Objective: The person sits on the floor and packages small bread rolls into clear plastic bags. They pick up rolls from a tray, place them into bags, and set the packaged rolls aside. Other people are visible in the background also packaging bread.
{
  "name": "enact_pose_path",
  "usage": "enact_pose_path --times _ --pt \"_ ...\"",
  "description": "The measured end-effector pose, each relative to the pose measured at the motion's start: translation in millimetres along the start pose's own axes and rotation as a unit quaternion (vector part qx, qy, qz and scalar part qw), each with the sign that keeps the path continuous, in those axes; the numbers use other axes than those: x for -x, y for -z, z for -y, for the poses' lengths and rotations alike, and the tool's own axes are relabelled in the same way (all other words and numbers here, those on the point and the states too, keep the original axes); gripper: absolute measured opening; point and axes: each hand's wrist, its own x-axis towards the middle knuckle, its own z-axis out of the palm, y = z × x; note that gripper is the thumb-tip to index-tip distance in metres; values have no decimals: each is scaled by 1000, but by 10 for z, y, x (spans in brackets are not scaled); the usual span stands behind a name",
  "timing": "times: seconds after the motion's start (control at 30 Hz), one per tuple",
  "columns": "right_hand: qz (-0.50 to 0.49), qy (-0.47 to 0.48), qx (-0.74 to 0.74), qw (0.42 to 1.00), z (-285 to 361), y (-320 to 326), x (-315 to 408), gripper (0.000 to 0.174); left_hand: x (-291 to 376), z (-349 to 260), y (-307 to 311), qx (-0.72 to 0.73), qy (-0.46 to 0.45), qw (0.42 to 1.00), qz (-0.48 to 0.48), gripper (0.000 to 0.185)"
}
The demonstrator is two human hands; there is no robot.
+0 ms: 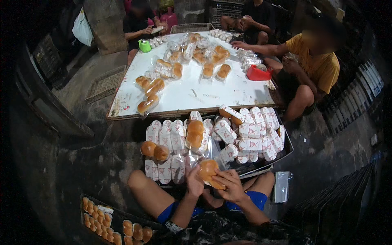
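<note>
My left hand (195, 181) and my right hand (229, 185) hold a golden bread roll (209, 172) between them, above my lap; clear plastic film lies against it. Just beyond is a large dark tray (283, 157) full of rolls in printed white paper (251, 130). On top of them rest an unwrapped-looking double roll (154, 150) at the left and another roll (194, 134) in clear plastic at the middle. How far the plastic covers the roll in my hands cannot be told.
A white table (183, 98) bears bagged rolls (151, 88), a red tape dispenser (259, 73) and a green one (144, 46). Three people sit around it. A tray of rolls (98, 219) stands at lower left, a stack of clear bags (282, 186) at right, an empty-looking crate (105, 82) left.
</note>
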Motion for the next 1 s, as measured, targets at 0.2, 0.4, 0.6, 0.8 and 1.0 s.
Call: enact_pose_path --times 0.2,0.4,0.6,0.8,1.0 --pt "25 -66 -67 995 253 -47 -36 47 30 -4 138 18 60 992 109 59" --pt "34 -31 -115 992 366 -75 58 49 107 -195 -76 31 -4 989 142 60" --pt "-31 -79 -25 996 490 -18 -242 48 247 118 122 -100 45 982 154 57" --pt "-80 -85 -92 989 536 -305 202 46 102 -61 222 148 157 974 71 52" --pt "-193 -120 -30 973 371 -383 -12 34 479 242 -57 5 137 986 -93 35"
